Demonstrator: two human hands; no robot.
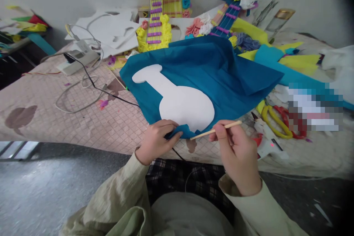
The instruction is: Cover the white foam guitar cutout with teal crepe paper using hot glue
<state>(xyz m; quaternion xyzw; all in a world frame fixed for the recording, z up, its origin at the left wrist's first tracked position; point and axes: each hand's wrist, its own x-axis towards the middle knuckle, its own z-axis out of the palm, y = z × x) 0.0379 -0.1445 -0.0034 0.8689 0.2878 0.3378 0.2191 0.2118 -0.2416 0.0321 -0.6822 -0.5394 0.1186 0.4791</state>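
Note:
A white guitar-shaped cutout (185, 105) lies on a large sheet of blue crepe paper (199, 70). Between its thumb and fingers, my left hand (159, 140) pinches the near edge of the blue paper, which is folded up at the cutout's rounded lower end. My right hand (239, 155) is closed around a thin wooden stick (221, 129). The stick's tip points left and comes to the folded paper edge, close to my left fingers; whether it touches the paper I cannot tell.
Yellow-handled scissors (276, 121) and a white glue gun (272, 147) lie to the right. A power strip (79, 62) with cables sits at left. Behind stand a yellow paper-covered guitar (155, 18) and a blue one (228, 16). A blue paper roll (298, 73) lies at right.

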